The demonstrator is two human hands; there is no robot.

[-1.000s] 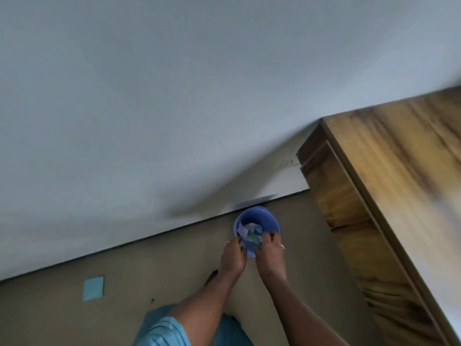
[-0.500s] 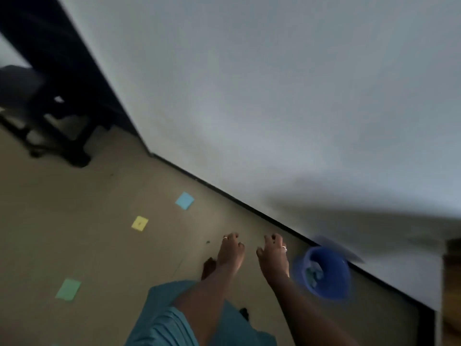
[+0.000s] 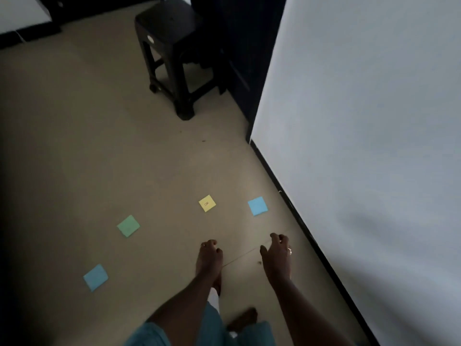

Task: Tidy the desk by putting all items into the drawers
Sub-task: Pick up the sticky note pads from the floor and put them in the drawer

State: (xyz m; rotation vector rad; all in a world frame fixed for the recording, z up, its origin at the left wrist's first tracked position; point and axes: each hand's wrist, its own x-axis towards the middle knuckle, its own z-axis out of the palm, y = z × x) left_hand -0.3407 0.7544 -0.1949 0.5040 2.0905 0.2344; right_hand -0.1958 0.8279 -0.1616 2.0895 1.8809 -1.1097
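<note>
1. We look down at a tan floor point(image 3: 104, 136). Both our arms reach out from the bottom of the frame.
2. Our left hand point(image 3: 209, 254) is in the lower middle. Its fingers are curled loosely and it holds nothing.
3. Our right hand point(image 3: 277, 253) is a little to the right of it, apart from it. Its fingers are bent too, with a gap between thumb and fingers, and it is empty. A ring shows on one finger.
4. Four paper squares lie flat on the floor, well apart from each other. A yellow note point(image 3: 207, 203) is above the left hand, with a tiny mark on it that we cannot read.
5. A blue note point(image 3: 258, 206) lies just to the right of the yellow one, near the wall.
6. A green note point(image 3: 128, 226) is to the left of the middle.
7. A second blue note point(image 3: 95, 277) is at the lower left.
8. A black stool point(image 3: 174, 51) stands at the top middle. Its back legs melt into the dark thing behind it, which we cannot make out.
9. A big pale wall point(image 3: 374, 121) fills the right side, with a dark strip along its foot.
10. A bare foot point(image 3: 243, 319) peeks out at the bottom, partly hidden by teal clothing point(image 3: 212, 328).
11. The left edge is very dark, and the top left corner is cut off.
</note>
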